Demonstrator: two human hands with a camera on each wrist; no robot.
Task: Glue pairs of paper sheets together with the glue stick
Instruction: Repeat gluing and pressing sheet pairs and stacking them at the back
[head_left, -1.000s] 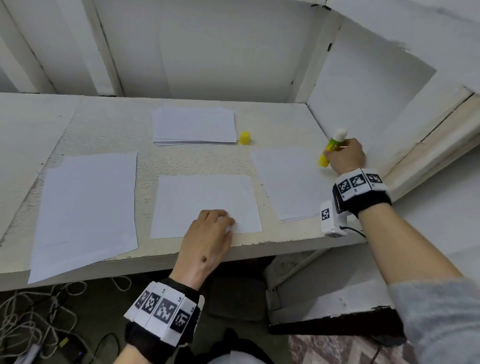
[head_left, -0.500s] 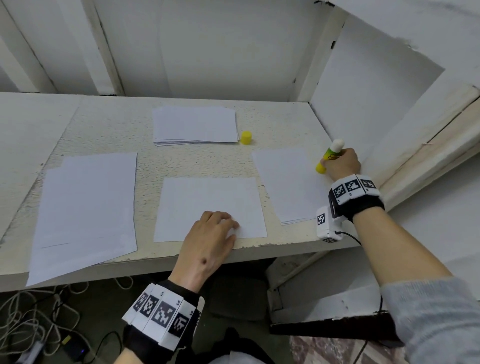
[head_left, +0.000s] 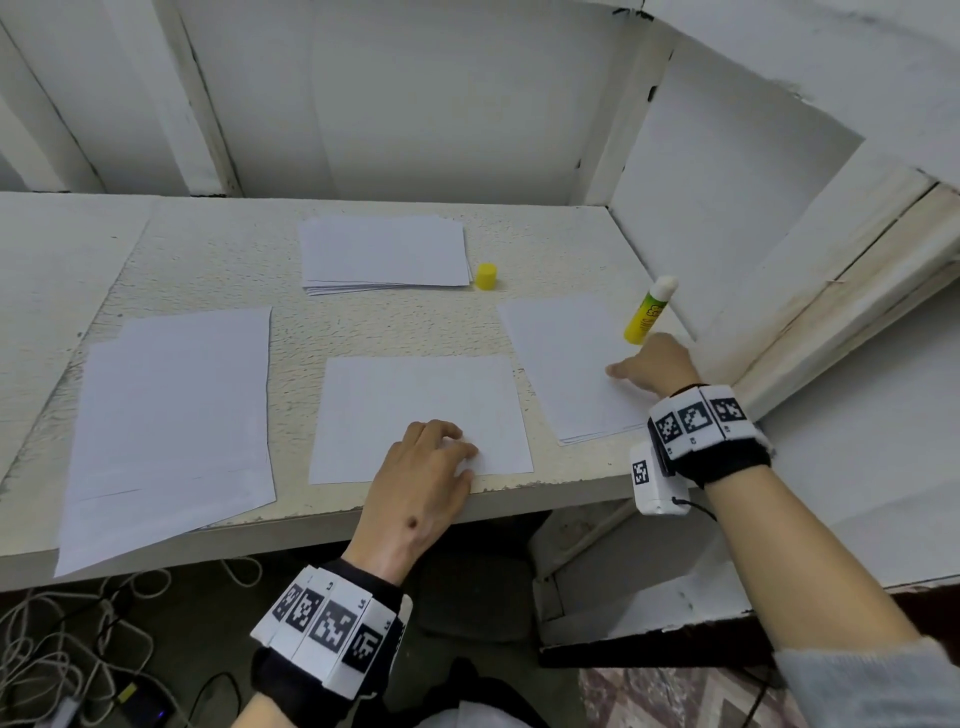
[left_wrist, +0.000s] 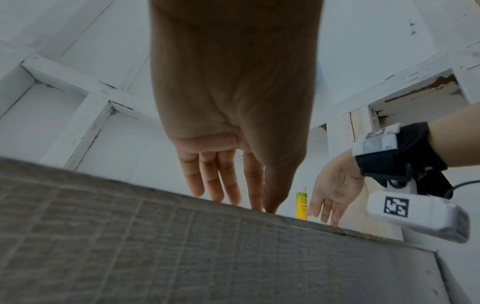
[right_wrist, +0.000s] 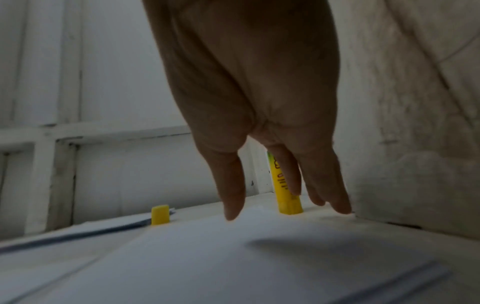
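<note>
One uncapped glue stick (head_left: 648, 312) upright, tip up, hands off

wrists: 2 black bands (head_left: 727, 457) with black-white tag strips | right: white tagged box (head_left: 652, 480), black cable | sleeve (head_left: 878, 680): grey

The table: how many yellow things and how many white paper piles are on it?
Yellow things: 2, the uncapped yellow glue stick standing upright and its small yellow cap.
White paper piles or sheets: 4, back stack, left pile, middle sheet, right stack.
Total: 6
</note>
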